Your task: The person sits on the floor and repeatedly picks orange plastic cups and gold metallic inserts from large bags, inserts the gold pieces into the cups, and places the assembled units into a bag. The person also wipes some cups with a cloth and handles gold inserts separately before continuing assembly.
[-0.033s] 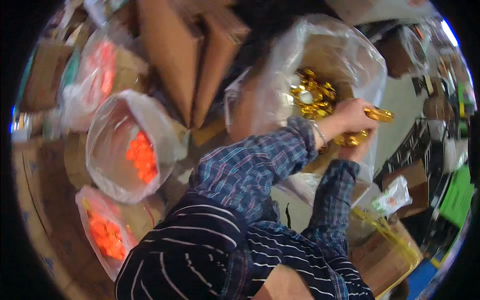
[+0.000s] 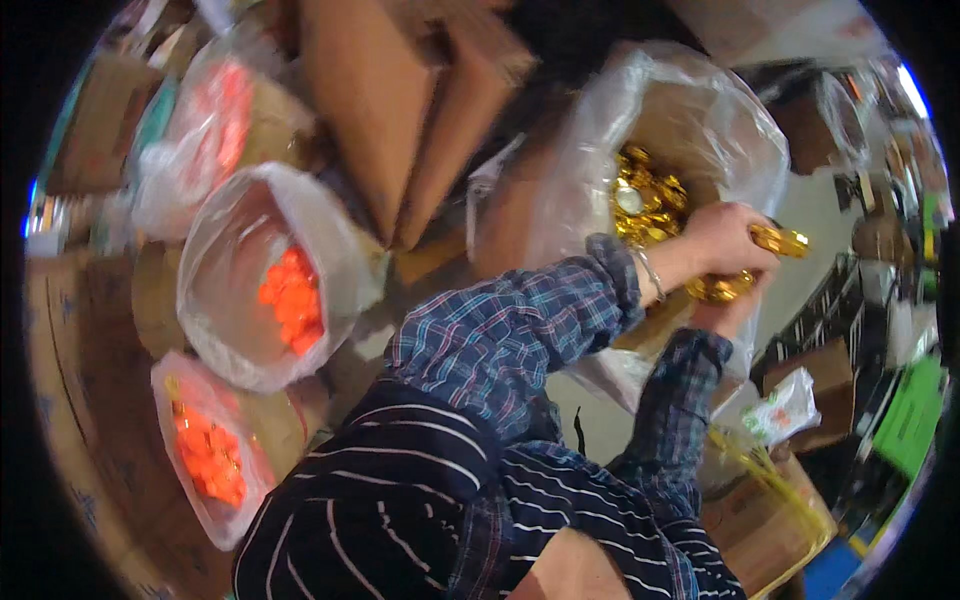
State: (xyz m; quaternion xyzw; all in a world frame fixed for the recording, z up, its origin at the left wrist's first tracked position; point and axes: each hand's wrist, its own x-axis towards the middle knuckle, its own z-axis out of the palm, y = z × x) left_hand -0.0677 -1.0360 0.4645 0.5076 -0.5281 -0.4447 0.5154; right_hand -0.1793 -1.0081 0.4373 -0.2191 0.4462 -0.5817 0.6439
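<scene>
My left hand (image 2: 728, 238) reaches across the near right side of a cardboard box lined with clear plastic (image 2: 740, 110). Its fingers are closed around a shiny gold piece (image 2: 782, 241) that sticks out on the right. Just below, my right hand (image 2: 735, 312) is curled by a second gold piece (image 2: 720, 287), which appears gripped between the two hands. The right fingers are partly hidden by the left hand. Inside the box lies a heap of similar gold pieces (image 2: 650, 215), one showing a pale round face.
On the left, a plastic-lined container (image 2: 195, 290) holds bright orange pieces (image 2: 292, 300); a lower bag holds more orange pieces (image 2: 208, 455). Tall cardboard flaps (image 2: 370, 110) rise between the containers. A yellow-strapped carton (image 2: 770, 520) stands at lower right, near a crumpled white bag (image 2: 785, 408).
The view has shifted slightly, so the box and both hands appear a little farther right. The hands stay close together with the gold pieces.
</scene>
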